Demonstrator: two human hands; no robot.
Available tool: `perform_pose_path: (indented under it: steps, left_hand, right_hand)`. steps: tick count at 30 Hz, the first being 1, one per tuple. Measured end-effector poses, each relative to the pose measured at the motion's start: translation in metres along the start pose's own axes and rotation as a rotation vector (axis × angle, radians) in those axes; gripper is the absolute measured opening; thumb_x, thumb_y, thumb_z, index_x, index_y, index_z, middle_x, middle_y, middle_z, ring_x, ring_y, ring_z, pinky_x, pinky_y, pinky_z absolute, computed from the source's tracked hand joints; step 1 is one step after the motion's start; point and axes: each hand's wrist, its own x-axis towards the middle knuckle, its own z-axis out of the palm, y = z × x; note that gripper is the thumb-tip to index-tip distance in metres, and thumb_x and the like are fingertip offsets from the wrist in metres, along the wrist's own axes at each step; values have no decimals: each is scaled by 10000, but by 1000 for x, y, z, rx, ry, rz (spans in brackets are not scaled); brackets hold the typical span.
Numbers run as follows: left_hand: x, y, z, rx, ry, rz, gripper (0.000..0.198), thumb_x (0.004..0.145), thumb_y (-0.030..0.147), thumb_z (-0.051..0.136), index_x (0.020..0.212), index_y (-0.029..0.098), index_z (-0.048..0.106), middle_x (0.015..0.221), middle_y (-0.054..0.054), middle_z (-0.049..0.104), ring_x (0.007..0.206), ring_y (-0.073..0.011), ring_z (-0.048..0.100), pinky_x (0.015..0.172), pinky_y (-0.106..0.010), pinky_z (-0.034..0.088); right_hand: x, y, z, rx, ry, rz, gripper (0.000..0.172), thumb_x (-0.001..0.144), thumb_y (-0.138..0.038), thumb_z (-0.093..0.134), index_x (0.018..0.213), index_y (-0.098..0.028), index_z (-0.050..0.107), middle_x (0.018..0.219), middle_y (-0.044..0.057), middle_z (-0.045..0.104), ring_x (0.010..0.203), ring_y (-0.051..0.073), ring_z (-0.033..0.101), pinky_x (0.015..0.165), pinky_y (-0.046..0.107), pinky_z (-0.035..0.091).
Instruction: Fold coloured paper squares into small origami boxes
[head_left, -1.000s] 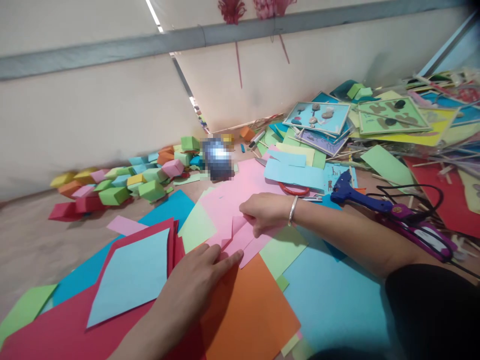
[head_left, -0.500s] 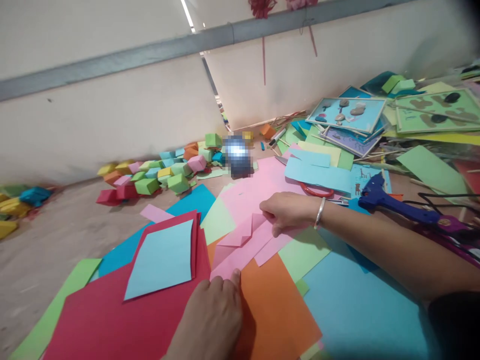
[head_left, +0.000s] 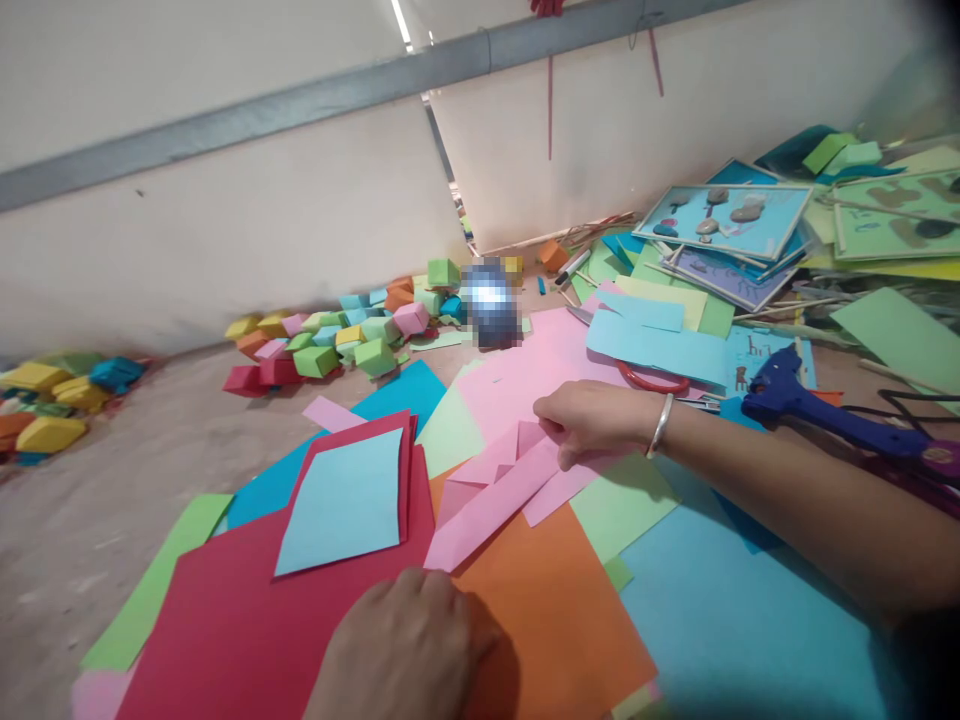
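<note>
My right hand (head_left: pixel 592 420) pinches the upper end of a folded pink paper strip (head_left: pixel 487 505), its fingertips pressed together. The strip slants down to the left across orange paper (head_left: pixel 555 610), and creased folds show along its upper edge. My left hand (head_left: pixel 405 645) is closed with knuckles up, over the border of the red paper (head_left: pixel 240 600) and the orange sheet. It is apart from the strip's lower end, and its fingertips are hidden underneath. A light blue sheet (head_left: pixel 345 505) rests on smaller red sheets left of the strip.
Red-handled scissors (head_left: pixel 652 380) lie partly under light blue paper (head_left: pixel 652 345). At the right is a blue glue gun (head_left: pixel 832 405). Coloured paper cubes (head_left: pixel 315 360) line the wall, and framed stone pictures (head_left: pixel 724 222) are stacked at the back right.
My left hand has drawn back toward me off the strip, its extended finger now curled under. My right hand keeps its pinch. The view has shifted slightly left.
</note>
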Motion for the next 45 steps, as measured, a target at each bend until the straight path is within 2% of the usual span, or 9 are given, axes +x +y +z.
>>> perform_pose_path:
  steps: [4, 8, 16, 21, 24, 31, 34, 40, 45]
  left_hand:
    - [26, -11, -10, 53, 231, -163, 167, 863, 272, 611, 726, 195, 670, 707, -64, 642, 658, -252, 598, 587, -331, 416]
    - [47, -22, -6, -120, 200, -200, 99, 847, 148, 567, 908, 173, 640, 773, -61, 660, 714, -231, 613, 649, -316, 445]
    - [55, -26, 4, -116, 267, -133, 238, 868, 66, 435, 727, 208, 564, 693, -25, 611, 640, -189, 556, 560, -281, 347]
    - [66, -27, 4, -186, 751, -232, 93, 936, 236, 532, 852, 218, 567, 907, -78, 609, 882, -242, 569, 793, -372, 460]
    - [70, -29, 7, -487, 955, -372, 211, 875, 356, 652, 843, 233, 483, 926, -58, 547, 932, -238, 542, 877, -416, 470]
    - [91, -18, 14, -1802, 643, -76, 738, 630, 715, 753, 1111, 208, 516, 1102, -92, 618, 1054, -265, 621, 927, -398, 515]
    - [95, -9, 15, -1962, 542, -11, 667, 678, 619, 781, 1131, 193, 541, 988, -71, 679, 929, -252, 662, 794, -351, 546]
    - [90, -12, 5, -2283, 522, -373, 309, 682, 335, 769, 854, 201, 551, 614, 52, 571, 538, -125, 564, 507, -233, 453]
    - [88, -18, 0, -2342, 481, -247, 397, 561, 103, 578, 940, 223, 583, 605, 56, 598, 530, -140, 575, 528, -256, 456]
  right_hand:
    - [-2, -4, 1, -71, 19, 2, 350, 738, -385, 783, 978, -162, 660, 903, 74, 681, 791, 200, 589, 569, 277, 251]
    - [-9, -12, 3, -157, 89, -57, 137, 828, -234, 658, 934, -149, 678, 879, 92, 684, 758, 193, 589, 546, 288, 232]
    - [-27, -37, 3, -264, 197, -217, 89, 848, -109, 642, 924, -127, 684, 897, 117, 657, 792, 195, 573, 573, 279, 274]
    - [-18, -45, 13, -263, 235, -182, 163, 885, -48, 553, 858, -127, 694, 829, 110, 671, 764, 198, 597, 559, 276, 289]
    - [-15, -42, 13, -243, 459, -85, 173, 898, -62, 518, 869, -122, 679, 838, 115, 660, 765, 198, 583, 571, 284, 299]
    - [-10, -47, 34, -173, 888, -210, 179, 905, -127, 519, 763, -152, 626, 755, 66, 617, 678, 175, 500, 587, 298, 318]
    - [-3, -53, 50, -172, 891, -327, 202, 894, -116, 523, 717, -158, 611, 725, 57, 625, 638, 169, 489, 573, 298, 324]
    - [-13, -60, 48, -41, 827, -458, 235, 954, -303, 550, 813, -149, 658, 735, 49, 660, 669, 170, 552, 589, 290, 382]
    - [-19, -54, 31, 65, 1105, -258, 183, 963, -270, 515, 971, -134, 637, 871, 100, 643, 830, 211, 570, 715, 310, 432]
